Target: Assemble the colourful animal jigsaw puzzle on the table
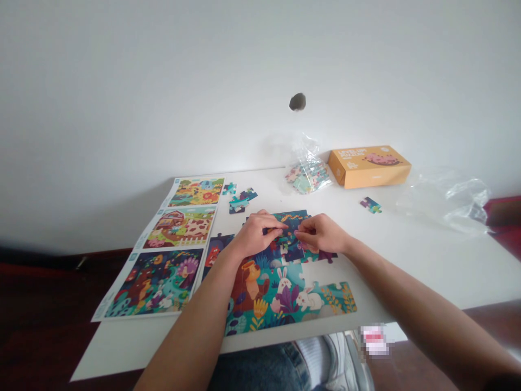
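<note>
A jigsaw puzzle (287,298) lies partly joined on the white table, showing a bear, white rabbits and plants. My left hand (260,232) is over its upper part, thumb and fingers closed at the left edge of a dark blue puzzle piece (292,252). Facing it, my right hand (321,233) pinches at the right side of the same dark area. Fingertips cover part of the joins, so how well the piece sits cannot be seen. Left of the puzzle, a section with a red figure (215,247) shows partly behind my left forearm.
Picture sheet (163,255) with three scenes lies left. Loose puzzle pieces (240,202) sit behind my left hand, another small cluster (371,205) at right. Behind stand a bag of pieces (308,175) and an orange box (370,167); a clear plastic bag (445,198) lies right.
</note>
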A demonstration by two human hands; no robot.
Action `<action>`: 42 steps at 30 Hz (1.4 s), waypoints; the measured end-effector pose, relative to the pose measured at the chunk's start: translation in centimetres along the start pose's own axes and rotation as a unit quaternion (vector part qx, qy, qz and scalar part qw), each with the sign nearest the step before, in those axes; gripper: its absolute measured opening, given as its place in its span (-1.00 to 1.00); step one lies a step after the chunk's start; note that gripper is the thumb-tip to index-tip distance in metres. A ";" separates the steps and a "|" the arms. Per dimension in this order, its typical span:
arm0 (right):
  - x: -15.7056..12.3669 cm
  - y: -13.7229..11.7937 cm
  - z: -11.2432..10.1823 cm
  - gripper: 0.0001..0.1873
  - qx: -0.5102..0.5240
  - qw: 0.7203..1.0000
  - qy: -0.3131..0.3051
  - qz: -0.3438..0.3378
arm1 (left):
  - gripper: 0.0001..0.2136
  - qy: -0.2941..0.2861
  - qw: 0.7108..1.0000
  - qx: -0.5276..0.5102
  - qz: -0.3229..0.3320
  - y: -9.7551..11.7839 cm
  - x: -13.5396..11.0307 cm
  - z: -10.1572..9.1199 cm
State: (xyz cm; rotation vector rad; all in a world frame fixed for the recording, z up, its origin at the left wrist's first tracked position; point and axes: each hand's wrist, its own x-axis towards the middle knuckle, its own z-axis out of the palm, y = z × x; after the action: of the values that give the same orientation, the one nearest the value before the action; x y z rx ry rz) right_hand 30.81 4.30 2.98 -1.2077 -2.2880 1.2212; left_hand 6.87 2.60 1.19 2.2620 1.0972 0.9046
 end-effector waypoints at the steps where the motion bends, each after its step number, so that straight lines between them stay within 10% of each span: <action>1: 0.0 -0.1 0.1 -0.70 -0.030 1.000 0.005 -0.007 | -0.84 0.000 1.000 0.010 0.004 -0.1 0.0 0.0; 18: -0.4 -0.5 0.1 -0.70 -0.266 0.959 0.001 -0.093 | -0.88 -0.045 0.997 0.065 -0.001 -0.1 -0.1 0.0; 27: -0.6 -1.2 -0.2 -0.42 -0.275 0.955 -0.035 -0.107 | -0.90 -0.062 0.994 0.088 -0.014 0.0 -0.2 -0.1; 42: -0.4 -0.9 -0.3 -0.70 -0.156 0.983 0.009 -0.100 | -0.83 -0.071 0.996 -0.060 -0.001 1.2 0.1 -0.1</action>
State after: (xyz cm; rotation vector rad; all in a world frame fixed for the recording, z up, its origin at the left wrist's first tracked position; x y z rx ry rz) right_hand 30.76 3.91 3.94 -1.0422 -2.5815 0.8000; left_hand 7.49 1.94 2.05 2.1893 0.9555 0.7751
